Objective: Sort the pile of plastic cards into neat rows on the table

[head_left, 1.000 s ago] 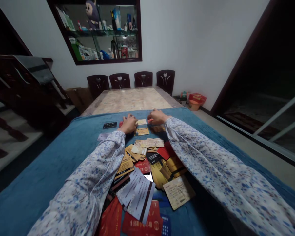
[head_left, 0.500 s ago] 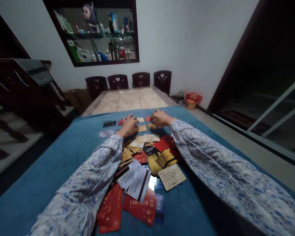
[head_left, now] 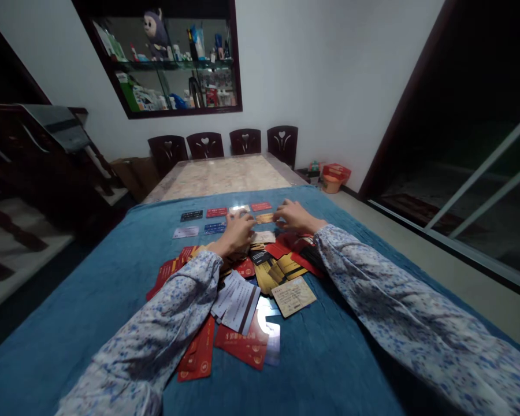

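My left hand (head_left: 237, 231) reaches over the lower row of laid-out cards, fingers slightly apart and pointing down; what lies beneath them is hidden. My right hand (head_left: 298, 217) hovers at the right end of that row, fingers parted, beside a gold card (head_left: 265, 218). Left of my left hand lie a blue card (head_left: 215, 229) and a lavender card (head_left: 186, 231). Behind them are a black card (head_left: 192, 216), a red card (head_left: 217, 212), a pale card (head_left: 239, 208) and another red card (head_left: 260, 206). Between my forearms spreads a loose heap of cards, including a cream card (head_left: 293, 296).
A blue cloth (head_left: 325, 352) covers the near part of the table; the bare marbled tabletop (head_left: 225, 176) extends beyond it. Several dark chairs (head_left: 205, 145) stand at the far end. A shelf cabinet (head_left: 177, 63) is set in the wall.
My left hand has moved right and nearer, uncovering the blue card and covering a gold one. My right hand has shifted right, leaving the right-hand gold card visible. The view has shifted slightly.
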A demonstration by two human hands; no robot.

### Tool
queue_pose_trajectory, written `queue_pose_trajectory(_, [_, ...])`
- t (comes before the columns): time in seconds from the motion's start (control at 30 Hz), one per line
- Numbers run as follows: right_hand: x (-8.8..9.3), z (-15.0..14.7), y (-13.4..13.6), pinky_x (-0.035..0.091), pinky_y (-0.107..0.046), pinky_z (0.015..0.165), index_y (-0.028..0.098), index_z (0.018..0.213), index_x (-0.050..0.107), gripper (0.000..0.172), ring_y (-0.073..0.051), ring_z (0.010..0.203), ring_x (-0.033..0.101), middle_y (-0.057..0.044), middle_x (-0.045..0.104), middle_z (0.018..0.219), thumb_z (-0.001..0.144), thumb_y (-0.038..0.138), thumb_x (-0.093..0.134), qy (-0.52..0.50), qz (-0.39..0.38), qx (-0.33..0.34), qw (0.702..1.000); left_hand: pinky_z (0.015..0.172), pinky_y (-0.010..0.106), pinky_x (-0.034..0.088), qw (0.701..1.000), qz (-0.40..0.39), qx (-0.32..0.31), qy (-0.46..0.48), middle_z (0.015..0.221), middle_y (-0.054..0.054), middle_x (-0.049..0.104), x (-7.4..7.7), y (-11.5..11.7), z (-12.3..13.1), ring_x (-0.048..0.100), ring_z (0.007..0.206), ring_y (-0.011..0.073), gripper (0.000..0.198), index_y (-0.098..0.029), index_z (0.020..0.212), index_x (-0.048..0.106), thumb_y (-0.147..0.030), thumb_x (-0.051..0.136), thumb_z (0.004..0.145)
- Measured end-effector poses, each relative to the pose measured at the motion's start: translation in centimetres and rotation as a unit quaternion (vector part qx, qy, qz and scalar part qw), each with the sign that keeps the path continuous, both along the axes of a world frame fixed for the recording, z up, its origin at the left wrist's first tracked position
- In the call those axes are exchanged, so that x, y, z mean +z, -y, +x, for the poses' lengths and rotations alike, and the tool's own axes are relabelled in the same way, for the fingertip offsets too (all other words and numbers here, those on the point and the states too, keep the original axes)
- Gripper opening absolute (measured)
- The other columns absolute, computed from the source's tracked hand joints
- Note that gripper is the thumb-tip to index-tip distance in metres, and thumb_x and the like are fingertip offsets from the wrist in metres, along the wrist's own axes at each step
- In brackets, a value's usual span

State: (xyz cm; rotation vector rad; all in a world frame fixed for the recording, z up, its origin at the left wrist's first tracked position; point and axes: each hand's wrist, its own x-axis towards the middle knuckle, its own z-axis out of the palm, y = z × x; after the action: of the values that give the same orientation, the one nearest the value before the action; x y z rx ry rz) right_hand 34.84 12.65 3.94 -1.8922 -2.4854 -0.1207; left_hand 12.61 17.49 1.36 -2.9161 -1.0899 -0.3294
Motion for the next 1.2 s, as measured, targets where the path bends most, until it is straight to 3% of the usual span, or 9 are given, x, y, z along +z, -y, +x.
queue_pose_trajectory(0.2, [-1.1, 1.1, 2.3, 0.038, -0.038, 0.086, 0.022, 0.116, 0.075, 0.029, -0.032, 0.118, 0.049, -0.014, 0.07, 0.123, 0.093, 0.029, 0.059, 0.004, -0.012, -0.021, 1.0, 0.108, 0.059, 0.031, 0.999, -0.005, -0.049, -0.009, 0.141, 0.01, 0.061, -0.1, 3.1, 1.9, 0.033, 0.142, 0.0376, 0.033, -0.024, 0.121, 0.071, -0.021, 0.057, 0.091])
queue_pose_trajectory(0.5, [-2.5, 1.8, 4.8, 0.041, -0.042, 0.088, 0.019, 0.115, 0.075, 0.031, -0.032, 0.117, 0.051, -0.015, 0.07, 0.124, 0.096, 0.029, 0.053, 0.005, -0.019, -0.033, 0.999, 0.104, 0.061, 0.034, 0.995, -0.014, -0.087, -0.038, 0.123, 0.015, 0.069, -0.3, 6.9, 4.8, 0.038, 0.135, 0.0401, 0.025, -0.02, 0.107, 0.074, -0.03, 0.054, 0.095])
queue_pose_trajectory(0.73, [-3.4, 2.2, 5.1, 0.042, -0.041, 0.09, 0.021, 0.114, 0.075, 0.03, -0.031, 0.121, 0.051, -0.011, 0.07, 0.129, 0.092, 0.021, 0.053, 0.004, -0.038, -0.029, 0.999, 0.101, 0.054, 0.039, 0.995, -0.018, -0.072, -0.06, 0.113, 0.017, 0.073, -0.3, 7.4, 5.9, 0.045, 0.128, 0.0381, 0.028, -0.016, 0.093, 0.077, -0.036, 0.057, 0.094])
queue_pose_trajectory(0.93, [-3.6, 2.2, 5.0, 0.042, -0.039, 0.089, 0.021, 0.114, 0.075, 0.03, -0.031, 0.119, 0.052, -0.011, 0.073, 0.123, 0.092, 0.021, 0.054, -0.015, -0.037, -0.012, 0.999, 0.098, 0.051, 0.041, 0.997, -0.024, -0.045, -0.057, 0.109, 0.017, 0.074, -0.1, 7.6, 5.8, 0.049, 0.124, 0.0365, 0.026, -0.014, 0.092, 0.076, -0.034, 0.059, 0.093])
queue_pose_trajectory(1.2, [-3.5, 2.2, 4.9, 0.041, -0.035, 0.082, 0.022, 0.109, 0.079, 0.028, -0.031, 0.113, 0.054, -0.011, 0.074, 0.117, 0.092, 0.024, 0.057, -0.039, -0.037, 0.006, 0.999, 0.091, 0.044, 0.04, 0.991, 0.029, -0.09, -0.099, 0.096, 0.016, 0.075, -0.6, 7.8, 5.6, 0.056, 0.109, 0.0309, 0.029, -0.013, 0.087, 0.074, -0.025, 0.051, 0.098])
